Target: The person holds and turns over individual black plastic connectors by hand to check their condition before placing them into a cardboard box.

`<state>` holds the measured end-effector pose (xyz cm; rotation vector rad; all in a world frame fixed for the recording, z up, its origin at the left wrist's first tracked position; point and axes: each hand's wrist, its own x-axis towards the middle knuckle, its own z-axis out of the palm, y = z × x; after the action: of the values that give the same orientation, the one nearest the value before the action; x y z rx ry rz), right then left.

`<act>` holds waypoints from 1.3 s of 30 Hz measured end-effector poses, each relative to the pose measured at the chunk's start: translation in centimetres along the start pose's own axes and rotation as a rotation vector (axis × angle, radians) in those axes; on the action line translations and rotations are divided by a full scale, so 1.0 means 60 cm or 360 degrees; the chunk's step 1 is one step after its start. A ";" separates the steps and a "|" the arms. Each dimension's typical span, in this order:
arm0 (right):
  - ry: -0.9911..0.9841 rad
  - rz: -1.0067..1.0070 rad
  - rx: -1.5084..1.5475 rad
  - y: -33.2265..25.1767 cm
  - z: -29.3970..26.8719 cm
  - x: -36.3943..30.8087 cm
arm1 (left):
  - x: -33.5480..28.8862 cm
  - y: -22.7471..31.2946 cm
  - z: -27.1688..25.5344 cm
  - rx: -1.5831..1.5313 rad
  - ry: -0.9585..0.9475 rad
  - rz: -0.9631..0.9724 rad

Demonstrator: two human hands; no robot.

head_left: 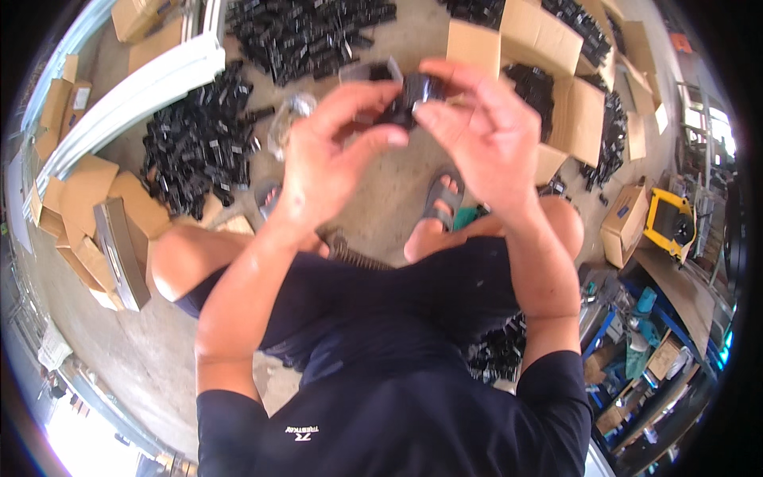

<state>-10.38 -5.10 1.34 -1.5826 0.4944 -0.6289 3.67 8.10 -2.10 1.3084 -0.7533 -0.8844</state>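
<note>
Part [423,89]: sm., black, blocky; glossy upper face w/ pale reflections; darker lower section toward L. Edges slightly blurred; fine detail n/a. Small bright spot at R thumb tip; highlight or pale feature, can't tell. Position: held up off the floor [366,211], btwn the two hands, in front of the person.

R hand [493,131]: grasps part from R side, thumb below, index finger above; other fingers bent.

L hand [322,159]: at L side of part, thumb and fingers curved toward it w/ a gap btwn thumb and index. Fingertips are at or just beside part; contact can't be confirmed, so grip state can't be told.

Adjacent: grey tray [369,71], beyond L fingertips, partly hidden by them. Clear bag [290,119] on floor, L of L hand.

Floor, outward: far pile [294,36] and L pile [195,139], both of many sm. black pcs. R side: open carton [579,111] w/ flaps out, more black pcs in and around it. Far L: white rails [131,107], lying diag.; below them, open box [91,187]. Far R: yellow frame [656,219], next to brown box [622,222].

Person: seated or squatting (support n/v), knees apart, dk. top, shorts [373,298], sandals [439,203].
</note>
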 end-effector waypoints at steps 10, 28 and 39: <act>-0.0082 -0.0137 -0.0012 -0.015 -0.005 0.008 | 0.004 0.009 -0.002 0.0167 0.0013 0.0212; -0.0032 -0.0074 0.0020 0.002 -0.007 0.001 | -0.006 0.006 0.006 0.0058 -0.0091 0.0107; -0.0121 0.0465 -0.1146 0.282 -0.038 0.143 | 0.026 0.046 -0.048 0.0039 0.0404 0.0143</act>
<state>-4.58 -14.20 -14.42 -2.1379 0.9442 -0.1594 7.28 8.23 0.25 1.3671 -0.6192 -0.6242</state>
